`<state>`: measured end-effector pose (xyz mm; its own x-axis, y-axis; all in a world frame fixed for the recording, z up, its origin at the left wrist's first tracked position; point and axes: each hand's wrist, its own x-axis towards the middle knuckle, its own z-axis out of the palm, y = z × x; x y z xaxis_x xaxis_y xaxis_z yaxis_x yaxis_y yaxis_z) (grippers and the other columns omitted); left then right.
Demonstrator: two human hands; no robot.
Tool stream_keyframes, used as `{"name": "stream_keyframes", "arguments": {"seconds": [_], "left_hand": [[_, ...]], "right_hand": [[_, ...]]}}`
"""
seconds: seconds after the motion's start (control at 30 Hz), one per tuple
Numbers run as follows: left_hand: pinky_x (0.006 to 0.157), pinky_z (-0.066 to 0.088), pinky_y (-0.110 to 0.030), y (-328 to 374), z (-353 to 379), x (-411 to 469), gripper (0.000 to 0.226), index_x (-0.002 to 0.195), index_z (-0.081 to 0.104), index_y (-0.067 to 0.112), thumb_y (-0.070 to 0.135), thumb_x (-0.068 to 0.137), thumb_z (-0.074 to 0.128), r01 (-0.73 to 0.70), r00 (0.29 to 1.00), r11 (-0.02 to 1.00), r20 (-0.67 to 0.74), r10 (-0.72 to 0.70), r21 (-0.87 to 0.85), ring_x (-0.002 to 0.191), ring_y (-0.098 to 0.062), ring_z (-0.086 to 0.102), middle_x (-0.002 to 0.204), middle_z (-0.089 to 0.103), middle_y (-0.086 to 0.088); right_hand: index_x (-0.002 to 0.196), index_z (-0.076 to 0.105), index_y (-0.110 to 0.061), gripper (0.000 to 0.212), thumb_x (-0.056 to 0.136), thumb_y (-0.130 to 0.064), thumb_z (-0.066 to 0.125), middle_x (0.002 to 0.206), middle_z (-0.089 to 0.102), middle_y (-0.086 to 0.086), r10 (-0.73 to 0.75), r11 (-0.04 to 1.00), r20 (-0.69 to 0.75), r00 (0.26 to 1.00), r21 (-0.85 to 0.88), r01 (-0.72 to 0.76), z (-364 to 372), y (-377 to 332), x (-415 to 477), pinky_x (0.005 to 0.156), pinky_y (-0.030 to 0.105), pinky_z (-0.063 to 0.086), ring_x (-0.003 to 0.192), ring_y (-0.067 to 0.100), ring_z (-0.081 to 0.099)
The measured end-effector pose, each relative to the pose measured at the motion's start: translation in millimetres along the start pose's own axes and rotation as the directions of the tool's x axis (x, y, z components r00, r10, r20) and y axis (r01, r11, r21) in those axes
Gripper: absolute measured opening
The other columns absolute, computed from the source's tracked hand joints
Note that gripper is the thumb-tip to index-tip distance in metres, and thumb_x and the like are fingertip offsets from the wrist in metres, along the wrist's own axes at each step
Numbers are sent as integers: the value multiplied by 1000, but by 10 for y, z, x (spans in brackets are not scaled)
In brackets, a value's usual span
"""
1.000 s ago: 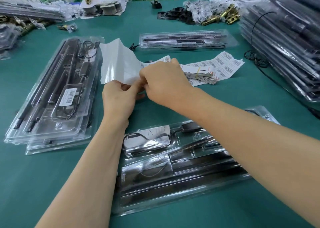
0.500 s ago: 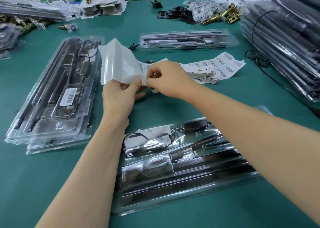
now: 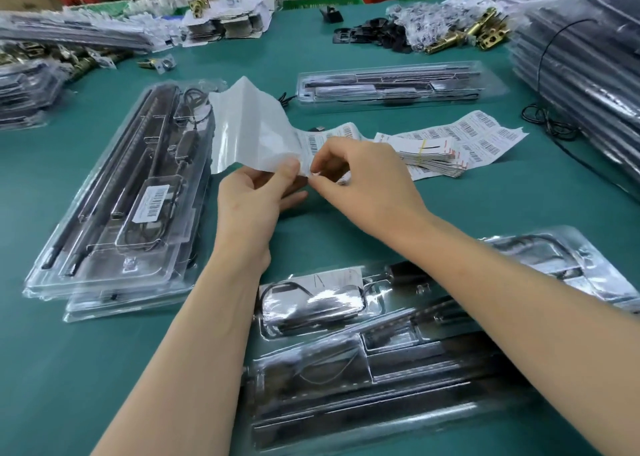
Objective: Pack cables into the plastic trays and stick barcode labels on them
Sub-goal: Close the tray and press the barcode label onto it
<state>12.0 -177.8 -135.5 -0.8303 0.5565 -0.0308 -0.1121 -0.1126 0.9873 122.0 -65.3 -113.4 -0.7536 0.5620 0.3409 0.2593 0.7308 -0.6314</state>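
My left hand (image 3: 254, 201) pinches the glossy white backing strip (image 3: 249, 126) of a barcode label sheet, which curls up and away over the table. My right hand (image 3: 360, 182) pinches a barcode label (image 3: 313, 144) at the edge of that strip, right beside my left thumb. A closed clear plastic tray with black cables (image 3: 398, 351) lies under my forearms, near the table's front. To the left lies a stack of packed trays (image 3: 121, 206), the top one bearing a barcode label (image 3: 152, 202).
More barcode label sheets and a banded bundle of cards (image 3: 460, 144) lie right of my hands. Another packed tray (image 3: 391, 83) sits farther back. A tall stack of trays (image 3: 581, 85) fills the right side. Brass hardware and bagged parts (image 3: 460, 29) line the far edge.
My right hand has drawn back to the right from over my left hand, and now pinches the label at the strip's edge. The strip has lifted slightly.
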Motion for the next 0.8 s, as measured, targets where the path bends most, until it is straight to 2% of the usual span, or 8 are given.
{"name": "stream_keyframes", "arguments": {"seconds": [0.13, 0.27, 0.4, 0.53, 0.67, 0.8], "left_hand": [[75, 59, -24, 11, -8, 4, 14, 94, 73, 7, 20, 93, 76, -5, 1000, 1000, 7, 5, -23, 85, -17, 77, 82, 77, -3], [75, 59, -25, 24, -12, -6, 6, 84, 75, 13, 14, 89, 78, -26, 997, 999, 71, 27, -22, 86, -20, 77, 80, 76, -2], [80, 60, -28, 5, -13, 2, 6, 96, 74, 5, 3, 91, 73, -32, 996, 999, 85, 36, -42, 90, -23, 77, 89, 79, -7], [81, 60, -27, -7, -21, 14, 7, 99, 73, 3, 1, 93, 69, -31, 995, 996, 95, 38, -78, 90, -23, 77, 91, 79, -8], [84, 61, -32, -10, -27, 21, 12, 105, 73, 2, 3, 94, 69, -44, 992, 997, 118, 51, -59, 95, -28, 77, 97, 79, -12], [91, 61, -41, -20, -21, 20, 14, 107, 72, 0, 3, 93, 71, -52, 992, 998, 111, 54, -23, 99, -32, 75, 102, 78, -17]], "right_hand": [[90, 69, -28, 2, 88, -27, 70, 83, 74, -10, -57, 998, -46, 997, -19, 56, 19, -32, -27, 85, 40, 54, 85, 12, 70], [91, 70, -28, 3, 89, -29, 71, 83, 74, -10, -48, 999, -75, 996, 3, 48, 33, -9, -32, 85, 40, 53, 84, 12, 70], [92, 72, -28, 4, 89, -31, 71, 85, 74, -12, -32, 999, -88, 996, 10, 33, 45, 0, -39, 88, 41, 53, 86, 10, 69], [94, 75, -28, 10, 90, -35, 69, 85, 74, -14, -46, 999, -127, 991, -13, 45, 44, -6, -52, 88, 39, 53, 85, 9, 69], [91, 75, -27, 15, 91, -40, 67, 82, 73, -13, -84, 996, -183, 980, -52, 75, 39, -34, -79, 87, 41, 52, 83, 10, 68], [90, 74, -26, 25, 92, -50, 67, 82, 73, -13, -80, 996, -177, 981, -59, 70, 31, -49, -84, 87, 41, 52, 82, 11, 68]]}}
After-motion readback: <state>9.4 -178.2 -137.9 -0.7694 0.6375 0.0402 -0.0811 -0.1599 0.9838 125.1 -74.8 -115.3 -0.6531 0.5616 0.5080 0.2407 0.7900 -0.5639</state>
